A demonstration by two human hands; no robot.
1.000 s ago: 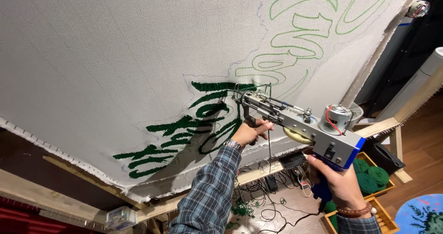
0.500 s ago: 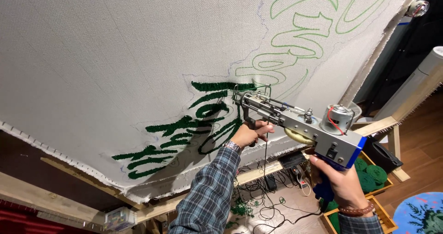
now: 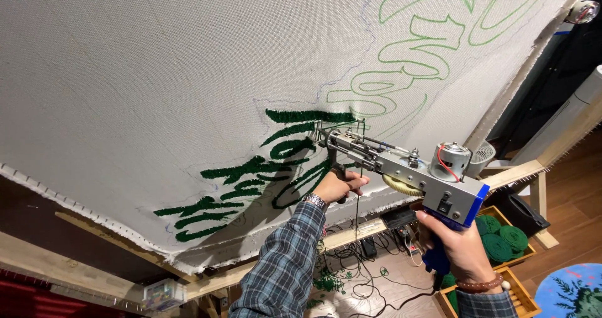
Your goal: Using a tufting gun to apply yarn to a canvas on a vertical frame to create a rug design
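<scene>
A grey metal tufting gun (image 3: 401, 170) with a blue grip points its needle end at a white cloth (image 3: 157, 79) stretched on a wooden frame. My left hand (image 3: 338, 187) grips the gun's front handle under the barrel. My right hand (image 3: 458, 249) holds the blue rear grip. Dark green tufted strokes (image 3: 251, 174) run across the cloth left of the needle. Light green outlined shapes (image 3: 420, 36) are drawn on the cloth up and to the right. A yarn strand hangs from the gun down toward the floor.
The wooden frame rail (image 3: 514, 174) runs below the cloth. A wooden crate with green yarn balls (image 3: 501, 239) sits on the floor at right. Tangled cables and a power strip (image 3: 370, 261) lie under the frame. A small white fan (image 3: 481, 155) stands behind the gun.
The gun and both hands have shifted slightly down and left along the green strokes. Little else differs.
</scene>
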